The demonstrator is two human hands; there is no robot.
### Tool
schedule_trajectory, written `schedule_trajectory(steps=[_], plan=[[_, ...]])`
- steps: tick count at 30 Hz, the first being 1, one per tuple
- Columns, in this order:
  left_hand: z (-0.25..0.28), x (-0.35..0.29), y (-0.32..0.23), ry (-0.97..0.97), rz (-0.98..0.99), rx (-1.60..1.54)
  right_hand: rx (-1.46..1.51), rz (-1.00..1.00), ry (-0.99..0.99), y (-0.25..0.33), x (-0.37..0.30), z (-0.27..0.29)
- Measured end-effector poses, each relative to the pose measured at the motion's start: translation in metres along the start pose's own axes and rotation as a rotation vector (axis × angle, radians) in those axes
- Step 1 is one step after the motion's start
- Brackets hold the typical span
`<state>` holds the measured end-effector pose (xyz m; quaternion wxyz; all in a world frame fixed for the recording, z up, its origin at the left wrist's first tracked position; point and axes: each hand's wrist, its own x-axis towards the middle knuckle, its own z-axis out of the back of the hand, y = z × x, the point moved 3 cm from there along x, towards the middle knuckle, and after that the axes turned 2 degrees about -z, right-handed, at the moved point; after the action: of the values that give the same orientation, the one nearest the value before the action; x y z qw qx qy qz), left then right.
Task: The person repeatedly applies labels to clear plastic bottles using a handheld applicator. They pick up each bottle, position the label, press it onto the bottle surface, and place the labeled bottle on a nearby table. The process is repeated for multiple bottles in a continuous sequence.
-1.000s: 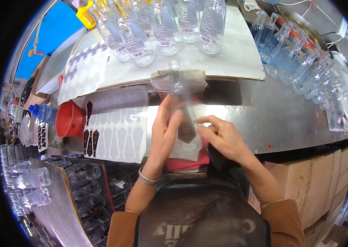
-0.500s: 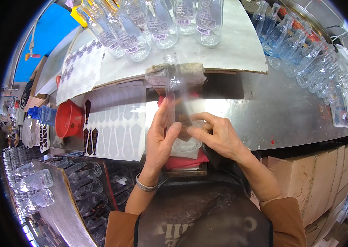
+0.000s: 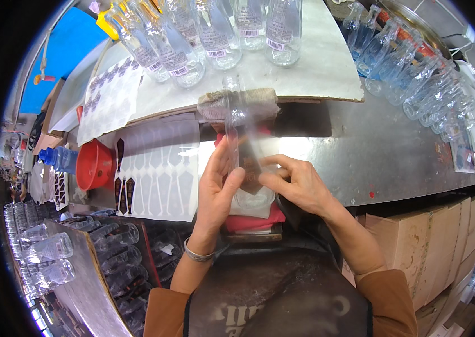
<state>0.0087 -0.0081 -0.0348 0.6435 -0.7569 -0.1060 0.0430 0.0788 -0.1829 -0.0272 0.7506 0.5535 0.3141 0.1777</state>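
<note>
Steel bench (image 3: 355, 149) runs across the room, with a pale board (image 3: 327, 78) raised along its back and cartons (image 3: 412, 236) below it at the right. Standing bottles (image 3: 215, 42) crowd the board, probably set back to keep them out of the hands' way; leaning bottles (image 3: 417, 84) line the far right.

At the front, the bottle (image 3: 257, 199) lies with its base toward the person and its neck across a rolled towel (image 3: 265, 104), which seems to serve as a prop that lifts the neck and checks rolling. Red cloth (image 3: 254, 222) shows by its base, likely as padding. A dark label (image 3: 251, 174) shows on its upper side.

The left hand (image 3: 219, 180) lies along the bottle's left side, thumb over the glass, apparently to steady it; I can't tell whether it clamps. The right hand (image 3: 299, 182) has bent fingers and thumb at the label's right edge, perhaps for fine control; whether they pinch anything isn't clear.

A label sheet (image 3: 161, 191) lies to the left, seemingly for easy reach, beside a red bowl (image 3: 92, 168).
</note>
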Motion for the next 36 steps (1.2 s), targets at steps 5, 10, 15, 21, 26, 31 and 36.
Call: schedule_trajectory(steps=[5,10,15,21,26,31,36], plan=[[-0.001,0.028,-0.023,-0.102,0.108,0.129,0.02,0.004,-0.021,-0.004,0.002,0.002],[-0.009,0.053,-0.013,-0.22,0.054,0.146,-0.147,-0.006,-0.051,0.012,0.001,-0.002],[-0.009,0.055,-0.009,-0.228,0.073,0.156,-0.185,0.009,-0.082,0.013,0.002,-0.002],[-0.012,0.055,-0.013,-0.248,0.089,0.187,-0.179,0.03,-0.089,0.012,0.003,-0.003],[-0.013,0.057,-0.013,-0.27,0.082,0.211,-0.167,0.026,-0.092,0.014,0.003,-0.002],[-0.013,0.059,-0.013,-0.282,0.061,0.226,-0.169,0.035,-0.1,0.011,0.004,-0.004],[-0.007,0.049,-0.008,-0.227,0.045,0.104,-0.112,0.054,-0.068,0.007,0.002,-0.004]])
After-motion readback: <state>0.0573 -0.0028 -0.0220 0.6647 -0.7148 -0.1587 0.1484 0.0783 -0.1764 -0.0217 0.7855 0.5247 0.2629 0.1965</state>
